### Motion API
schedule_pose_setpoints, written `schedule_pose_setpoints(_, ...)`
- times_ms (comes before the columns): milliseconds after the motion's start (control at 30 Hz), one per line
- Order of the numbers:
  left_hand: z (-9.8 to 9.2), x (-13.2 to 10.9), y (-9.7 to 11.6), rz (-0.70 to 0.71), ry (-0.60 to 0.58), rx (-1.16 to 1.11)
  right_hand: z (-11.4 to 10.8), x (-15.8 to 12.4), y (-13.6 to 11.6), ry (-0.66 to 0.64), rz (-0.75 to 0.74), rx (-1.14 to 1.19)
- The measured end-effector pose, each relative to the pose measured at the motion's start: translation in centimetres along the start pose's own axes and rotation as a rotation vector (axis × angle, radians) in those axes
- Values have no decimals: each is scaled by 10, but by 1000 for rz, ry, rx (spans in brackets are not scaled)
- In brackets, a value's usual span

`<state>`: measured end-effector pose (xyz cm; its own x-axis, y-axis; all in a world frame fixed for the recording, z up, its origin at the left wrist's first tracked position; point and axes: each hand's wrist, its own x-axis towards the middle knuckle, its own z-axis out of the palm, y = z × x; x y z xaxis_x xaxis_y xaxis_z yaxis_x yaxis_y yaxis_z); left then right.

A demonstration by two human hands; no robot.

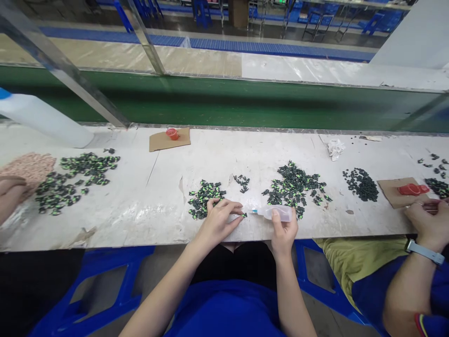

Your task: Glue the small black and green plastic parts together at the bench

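My left hand [221, 219] pinches a small black-and-green part [244, 215] between thumb and fingers, just above the table. Beside and partly under that hand lies a pile of black-and-green parts [201, 199]. In my right hand [283, 234] is a translucent squeeze bottle [280, 213], tipped on its side with its blue-tipped nozzle pointing left. The nozzle is a short gap away from the pinched part. Behind the bottle spreads a larger pile of similar parts [294, 182]. A few loose black pieces [242, 182] lie between the two piles.
A cardboard piece [157, 142] carries a red cup [172, 134]. Small black pieces [363, 185] and crumpled tissue [336, 149] lie to the right. Co-workers' hands [430, 217] are at both sides. A white jug [52, 119] stands left; a green conveyor belt [224, 103] runs behind.
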<state>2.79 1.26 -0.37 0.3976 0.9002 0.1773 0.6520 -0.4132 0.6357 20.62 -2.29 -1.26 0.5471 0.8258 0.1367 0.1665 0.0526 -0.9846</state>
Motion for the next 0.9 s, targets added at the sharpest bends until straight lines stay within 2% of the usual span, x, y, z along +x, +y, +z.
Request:
schedule_pose_setpoints(100,-9,8,1,46,-10,55,0,1,0,42,-1,80)
schedule_pose_setpoints(267,-19,38,-4,45,47,169,14,6,-5,-80,-11,139)
schedule_pose_setpoints(433,-6,60,-12,98,18,318,28,14,-6,-101,-34,-146)
schedule_pose_setpoints(600,-6,57,-11,149,-6,372,33,18,0,-89,-140,-258)
schedule_pose_setpoints(700,-14,46,-3,93,9,233,30,9,0,2,-266,-223)
schedule_pose_setpoints(767,-17,35,5,47,55,45,27,-3,-2,73,-351,-174)
schedule_pose_setpoints(833,-17,24,14,32,96,-198,25,-15,-6,23,-337,-83)
schedule_pose_setpoints(900,-15,13,24,37,89,-417,24,-25,-10,-86,-235,56)
